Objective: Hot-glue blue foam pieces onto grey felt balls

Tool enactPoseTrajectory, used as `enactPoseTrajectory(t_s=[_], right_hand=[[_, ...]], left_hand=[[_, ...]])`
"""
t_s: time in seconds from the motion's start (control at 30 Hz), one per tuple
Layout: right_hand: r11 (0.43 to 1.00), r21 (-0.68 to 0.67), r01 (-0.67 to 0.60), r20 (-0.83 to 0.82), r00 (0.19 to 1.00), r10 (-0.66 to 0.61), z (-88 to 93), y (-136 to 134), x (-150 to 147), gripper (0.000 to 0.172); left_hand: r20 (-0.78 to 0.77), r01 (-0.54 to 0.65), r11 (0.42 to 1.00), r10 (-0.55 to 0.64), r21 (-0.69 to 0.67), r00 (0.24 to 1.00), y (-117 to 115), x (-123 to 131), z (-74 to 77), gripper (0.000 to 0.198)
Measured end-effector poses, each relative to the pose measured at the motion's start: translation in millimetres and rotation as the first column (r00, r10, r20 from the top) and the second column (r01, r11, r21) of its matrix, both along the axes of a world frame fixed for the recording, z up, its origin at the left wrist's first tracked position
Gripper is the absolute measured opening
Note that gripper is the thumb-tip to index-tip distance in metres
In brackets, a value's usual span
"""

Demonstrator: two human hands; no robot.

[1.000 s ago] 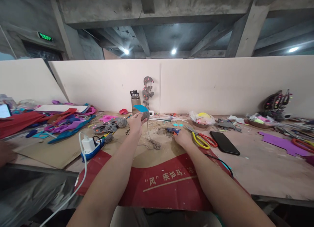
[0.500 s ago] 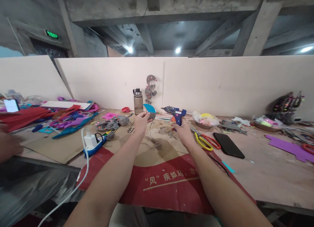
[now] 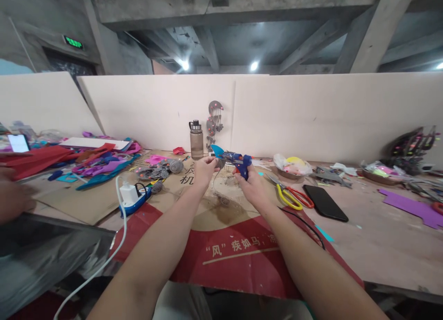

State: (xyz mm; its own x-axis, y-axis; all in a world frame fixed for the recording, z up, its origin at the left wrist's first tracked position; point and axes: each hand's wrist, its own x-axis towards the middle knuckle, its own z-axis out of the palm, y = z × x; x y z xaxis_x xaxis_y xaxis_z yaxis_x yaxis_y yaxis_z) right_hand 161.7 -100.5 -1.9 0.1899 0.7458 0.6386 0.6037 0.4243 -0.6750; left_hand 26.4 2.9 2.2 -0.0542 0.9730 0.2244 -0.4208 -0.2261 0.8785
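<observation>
My left hand [image 3: 204,168] is raised over the table, pinching a small blue half-disc piece [image 3: 217,151] with a grey part under it. A thin grey string [image 3: 217,191] hangs from it down to the cardboard. My right hand [image 3: 252,187] grips a blue hot glue gun [image 3: 238,161], whose nozzle points left and meets the piece. A black cord [image 3: 304,223] runs from the gun back along my right forearm.
Yellow and red scissors [image 3: 290,195] and a black phone [image 3: 325,203] lie right of my hands. A grey bottle [image 3: 196,140] stands at the white partition. A blue power strip with white charger [image 3: 131,199] sits left, beside felt scraps [image 3: 97,165]. Another person's hand [image 3: 12,198] shows far left.
My right hand has lifted the glue gun off the table and brought its nozzle left to the blue piece. My left hand has stayed raised with the piece.
</observation>
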Motion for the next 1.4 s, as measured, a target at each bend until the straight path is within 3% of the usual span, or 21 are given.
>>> enactPoseTrajectory(t_s=[0.27, 0.6, 1.4], right_hand=[[1.0, 0.015, 0.026, 0.025, 0.999, -0.027, -2.2, 0.6, -3.3, 0.029], [0.999, -0.014, 0.043, 0.05, 0.998, -0.042, -2.4, -0.6, -4.0, 0.027], [0.993, -0.057, 0.107, 0.088, 0.991, -0.102, 1.8, -5.0, -7.4, 0.026]], left_hand=[[-0.092, 0.026, 0.997, -0.019, 0.072, 0.996, 3.1, 1.5, -2.5, 0.005], [-0.178, 0.0, 0.994, 0.02, 0.113, 0.984, 3.1, 1.6, -3.5, 0.004], [-0.193, -0.021, 0.989, 0.05, 0.149, 0.98, 2.1, -2.5, -0.6, 0.009]])
